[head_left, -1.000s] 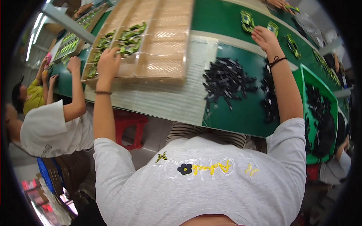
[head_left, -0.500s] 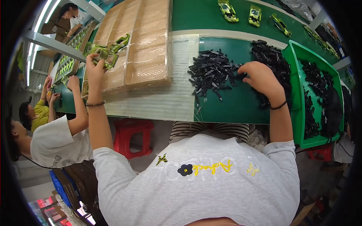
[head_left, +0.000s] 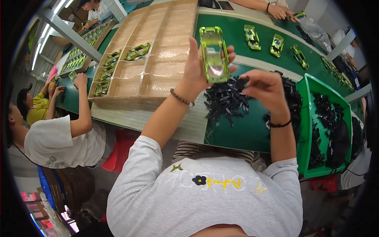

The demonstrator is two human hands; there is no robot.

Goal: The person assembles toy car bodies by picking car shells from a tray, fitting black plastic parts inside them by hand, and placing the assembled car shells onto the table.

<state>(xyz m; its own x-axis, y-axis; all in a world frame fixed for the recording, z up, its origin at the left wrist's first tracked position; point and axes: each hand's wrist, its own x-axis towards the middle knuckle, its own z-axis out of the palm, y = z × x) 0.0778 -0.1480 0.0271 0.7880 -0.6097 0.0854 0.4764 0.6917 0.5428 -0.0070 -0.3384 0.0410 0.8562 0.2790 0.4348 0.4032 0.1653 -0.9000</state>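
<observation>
My left hand point(head_left: 192, 73) holds up a translucent lime-green toy car body point(head_left: 214, 53), thumb on one side and fingers behind the other. Close to its right, my right hand point(head_left: 265, 87) pinches a small black plastic part point(head_left: 241, 83). The part is close to the car body; whether they touch I cannot tell. Below both hands lies a loose pile of black plastic parts point(head_left: 226, 103) on the green table mat. More black parts point(head_left: 293, 98) lie behind my right wrist, partly hidden.
At left stands a tan compartment tray point(head_left: 162, 85) with several green car bodies point(head_left: 137, 51). A green bin point(head_left: 304, 132) of black parts stands at right. Several cars point(head_left: 277, 45) sit on the far green surface. Co-workers sit at left and across.
My left hand has moved right from over the tray, bringing a green car body in front of me. My right hand has lifted slightly from the pile's edge with a black part.
</observation>
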